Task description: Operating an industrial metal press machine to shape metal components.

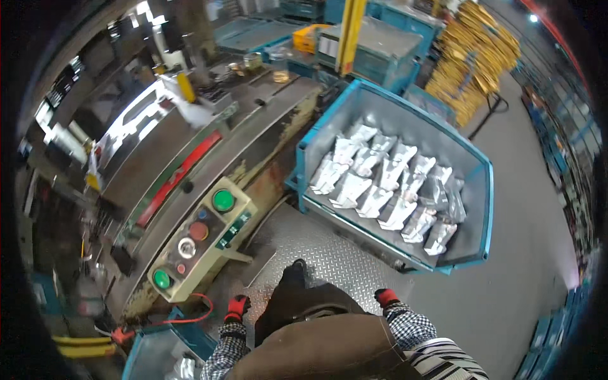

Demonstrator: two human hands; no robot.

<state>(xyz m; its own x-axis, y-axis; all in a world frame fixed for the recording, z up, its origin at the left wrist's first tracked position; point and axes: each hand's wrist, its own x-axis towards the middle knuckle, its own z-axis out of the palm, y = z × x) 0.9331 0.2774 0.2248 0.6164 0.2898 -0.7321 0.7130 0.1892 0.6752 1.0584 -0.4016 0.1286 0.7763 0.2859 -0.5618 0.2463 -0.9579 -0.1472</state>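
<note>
Both hands hang low at the near edge, gloved in red and black, checked sleeves, well apart on either side of a dark apron. Left hand is beside the left hip, over the tread-plate platform, holding nothing; fingers look loosely curled, but I can't tell more at this size. Right hand likewise empty at the right hip, nearest the blue bin. Near left, at the bottom edge: a second blue container with something shiny inside, and a red cable looping along the floor toward it. Just past the left hand sits the beige control box: two green buttons at its ends, a red one and a chromed one between. Beyond it is the press bed, worn steel with a red strip along its length. Right of centre, the blue steel bin holds stamped sheet-metal parts, laid in rough overlapping rows on the bin floor, well short of the rim. Judgement: for a clean pick, take from the near row with the right hand, grip by a flat flange, keep gloves off sheared edges, and keep both hands clear of the bed before touching the buttons. Far right: a rack of yellow parts.
</note>
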